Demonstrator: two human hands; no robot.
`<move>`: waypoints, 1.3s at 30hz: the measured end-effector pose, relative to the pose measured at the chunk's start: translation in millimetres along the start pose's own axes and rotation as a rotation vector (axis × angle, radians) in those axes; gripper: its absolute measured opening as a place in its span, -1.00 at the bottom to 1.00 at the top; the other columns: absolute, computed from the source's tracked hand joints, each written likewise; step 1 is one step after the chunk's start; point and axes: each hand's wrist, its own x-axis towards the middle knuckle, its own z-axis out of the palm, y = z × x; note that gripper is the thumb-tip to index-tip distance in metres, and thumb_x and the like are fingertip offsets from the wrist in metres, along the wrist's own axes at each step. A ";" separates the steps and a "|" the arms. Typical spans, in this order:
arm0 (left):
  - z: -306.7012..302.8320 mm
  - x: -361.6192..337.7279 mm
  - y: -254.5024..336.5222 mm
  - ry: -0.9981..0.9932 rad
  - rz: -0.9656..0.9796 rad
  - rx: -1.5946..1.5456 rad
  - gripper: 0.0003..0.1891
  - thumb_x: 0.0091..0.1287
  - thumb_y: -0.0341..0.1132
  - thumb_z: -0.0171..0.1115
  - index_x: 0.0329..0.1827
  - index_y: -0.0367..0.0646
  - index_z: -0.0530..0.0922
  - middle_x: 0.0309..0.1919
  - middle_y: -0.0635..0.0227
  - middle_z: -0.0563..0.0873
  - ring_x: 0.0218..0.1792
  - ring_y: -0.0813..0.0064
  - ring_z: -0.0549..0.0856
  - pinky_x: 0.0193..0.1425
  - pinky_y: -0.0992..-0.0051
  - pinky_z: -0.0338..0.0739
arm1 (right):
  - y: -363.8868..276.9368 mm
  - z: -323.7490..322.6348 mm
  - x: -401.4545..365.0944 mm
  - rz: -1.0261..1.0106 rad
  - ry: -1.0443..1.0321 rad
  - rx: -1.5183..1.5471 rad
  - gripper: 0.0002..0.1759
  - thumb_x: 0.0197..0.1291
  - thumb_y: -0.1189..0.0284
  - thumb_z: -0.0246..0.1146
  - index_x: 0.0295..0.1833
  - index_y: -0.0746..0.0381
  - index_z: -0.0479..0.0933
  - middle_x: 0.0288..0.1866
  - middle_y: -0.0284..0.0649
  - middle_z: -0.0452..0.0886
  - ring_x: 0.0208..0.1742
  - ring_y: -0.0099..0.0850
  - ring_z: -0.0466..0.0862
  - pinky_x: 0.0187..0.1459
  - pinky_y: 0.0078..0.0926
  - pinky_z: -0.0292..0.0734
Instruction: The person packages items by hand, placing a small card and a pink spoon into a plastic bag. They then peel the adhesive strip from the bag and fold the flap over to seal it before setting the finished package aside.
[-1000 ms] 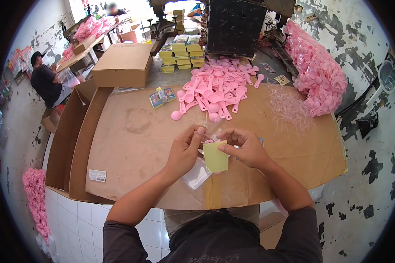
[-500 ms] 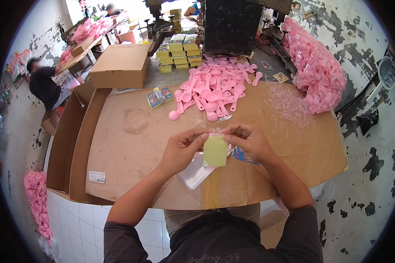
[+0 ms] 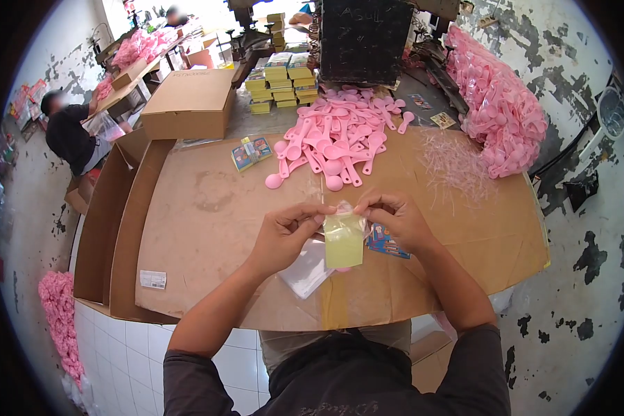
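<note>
Right now, in the head view, my left hand and right hand are each pinching an upper corner of a clear bag between thumb and fingertips. It is hanging over the near middle of the cardboard sheet, with a yellow-green card showing plain side up in it. Something pink is peeking out at the card's lower edge, probably a spoon, though the plastic is blurring it. Clear sleeves are lying just left of the card, and blue printed cards are resting beneath my right hand. Beyond my hands, loose pink spoons are lying in a pile, with a card bundle to their left and pink shreds to their right.
</note>
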 end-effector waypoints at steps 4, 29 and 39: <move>-0.7 0.0 3.0 0.018 -0.097 -0.136 -0.73 0.62 -0.34 0.12 0.16 -0.31 0.68 0.00 0.20 0.81 -0.06 0.47 0.81 0.04 0.40 0.76 | 3.4 -3.3 1.2 -0.048 -0.031 -0.009 -0.85 0.42 0.50 0.33 -0.02 0.34 0.72 -0.17 -0.33 0.72 -0.26 -0.60 0.68 -0.16 -0.58 0.62; -1.2 5.9 -2.0 -0.093 -0.232 -0.029 -0.67 0.54 -0.41 0.28 0.30 -0.32 0.60 0.05 0.24 0.80 0.00 0.54 0.80 0.09 0.47 0.75 | -2.5 -13.2 2.0 0.128 -0.137 -0.023 -0.85 0.41 0.57 0.35 0.02 0.40 0.65 -0.13 -0.26 0.76 -0.14 -0.59 0.72 -0.12 -0.59 0.65; 0.3 4.6 2.5 -0.091 -0.218 0.012 -0.67 0.57 -0.41 0.24 0.32 -0.31 0.60 0.04 0.25 0.80 -0.01 0.56 0.79 0.08 0.49 0.75 | 6.4 -12.2 4.6 -0.149 -0.188 -0.349 -0.86 0.44 0.58 0.30 0.05 0.33 0.67 -0.08 -0.30 0.68 -0.12 -0.56 0.69 -0.02 -0.54 0.61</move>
